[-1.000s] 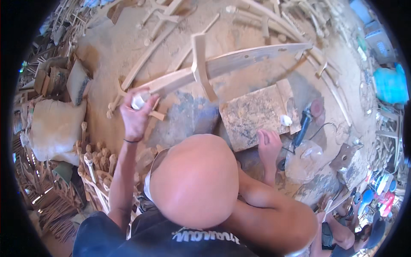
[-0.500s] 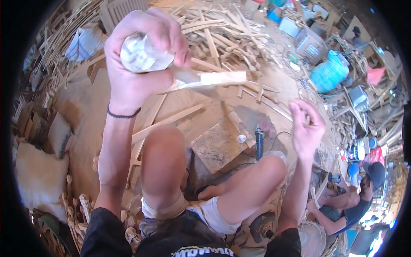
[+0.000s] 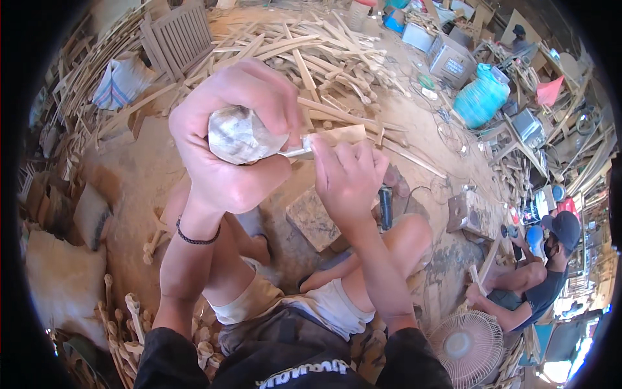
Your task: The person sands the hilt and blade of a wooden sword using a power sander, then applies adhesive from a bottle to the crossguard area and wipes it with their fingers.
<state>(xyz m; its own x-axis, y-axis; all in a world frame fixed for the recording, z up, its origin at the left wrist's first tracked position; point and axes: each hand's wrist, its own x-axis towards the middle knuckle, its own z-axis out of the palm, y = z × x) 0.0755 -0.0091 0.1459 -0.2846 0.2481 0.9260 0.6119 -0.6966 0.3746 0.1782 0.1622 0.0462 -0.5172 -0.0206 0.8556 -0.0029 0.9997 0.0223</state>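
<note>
Change: right hand [image 3: 350,178] had come up from beside the knee to meet the left hand [image 3: 227,149].
Left grip: wrapped round a crumpled silvery tube [image 3: 243,135], nozzle toward the wood.
Right grip: pinching a small wooden piece [image 3: 334,137], raised before the chest.
Technique: likely best with gentle squeeze, wood steady, nozzle touching.
Nearby: wooden block [image 3: 314,220] on floor between the legs.

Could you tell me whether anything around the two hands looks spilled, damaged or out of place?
Nothing stands out. The left hand grips a crumpled foil bottle against a small wooden piece held by the right hand. The wooden sticks behind lie in a loose, untidy heap.
</note>
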